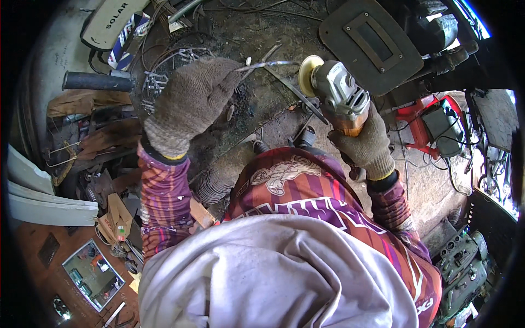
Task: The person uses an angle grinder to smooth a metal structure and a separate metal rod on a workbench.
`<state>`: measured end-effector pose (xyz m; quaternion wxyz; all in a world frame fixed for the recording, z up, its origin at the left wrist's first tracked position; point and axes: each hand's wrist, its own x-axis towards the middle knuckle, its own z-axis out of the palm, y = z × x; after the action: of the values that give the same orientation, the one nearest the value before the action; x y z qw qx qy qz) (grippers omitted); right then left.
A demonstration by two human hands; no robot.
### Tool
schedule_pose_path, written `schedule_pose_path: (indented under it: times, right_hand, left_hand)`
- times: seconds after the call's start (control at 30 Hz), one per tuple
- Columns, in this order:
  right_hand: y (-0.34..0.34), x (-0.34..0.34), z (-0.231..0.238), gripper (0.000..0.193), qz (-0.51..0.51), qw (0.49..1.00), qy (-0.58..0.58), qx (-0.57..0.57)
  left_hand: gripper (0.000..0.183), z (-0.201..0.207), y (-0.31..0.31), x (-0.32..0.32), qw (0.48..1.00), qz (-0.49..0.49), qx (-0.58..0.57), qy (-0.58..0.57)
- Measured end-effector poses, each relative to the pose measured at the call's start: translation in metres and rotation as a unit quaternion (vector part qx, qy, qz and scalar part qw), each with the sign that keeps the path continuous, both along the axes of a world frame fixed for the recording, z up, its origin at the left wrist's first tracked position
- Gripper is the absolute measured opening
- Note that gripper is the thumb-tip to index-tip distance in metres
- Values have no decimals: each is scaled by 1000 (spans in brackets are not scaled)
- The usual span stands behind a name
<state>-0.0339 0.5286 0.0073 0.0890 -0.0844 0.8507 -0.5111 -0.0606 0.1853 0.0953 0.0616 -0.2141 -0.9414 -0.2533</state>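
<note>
My left hand, in a grey knit glove, is closed around a thin bent metal rod that sticks out to the right over the dark, grimy work surface. My right hand, gloved alike, grips the body of an angle grinder. The grinder's pale yellow disc faces left, and the rod's far end meets its edge or lies just beside it; I cannot tell which. Small metal pieces lie by my left wrist. Below the rod, a flat metal strip slants across the surface's edge.
A dark welding shield lies beyond the grinder. At the far left are a black pipe and a pale case. A red-framed device with cables stands at right. Cardboard and scrap clutter the left; a green machine sits lower right.
</note>
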Motion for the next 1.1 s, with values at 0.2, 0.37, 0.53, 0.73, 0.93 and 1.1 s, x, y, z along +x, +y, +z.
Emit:
schedule_pose_path:
  times: [0.2, 0.37, 0.53, 0.73, 0.93, 1.1]
  right_hand:
    - [-8, 2, -2, 78, 3, 1000, 16, -25]
    - [-10, -1, -9, 82, 24, 998, 44, -36]
    - [-13, -5, -2, 85, 22, 997, 68, -23]
    - [-15, -8, -8, 84, 2, 997, 75, -11]
    - [-21, -17, -9, 80, 3, 995, 102, -13]
    - [-19, -21, -13, 78, -2, 995, 97, -8]
  left_hand:
    - [27, 32, 3, -26, 992, -74, -90, -39]
    - [32, 53, 18, -45, 983, -78, -131, -104]
    - [34, 39, 9, -58, 969, -154, -187, 45]
    - [32, 38, 17, -73, 964, -173, -196, 40]
    - [30, 40, 20, -79, 957, -192, -209, 53]
    - [30, 35, 14, -81, 947, -214, -212, 109]
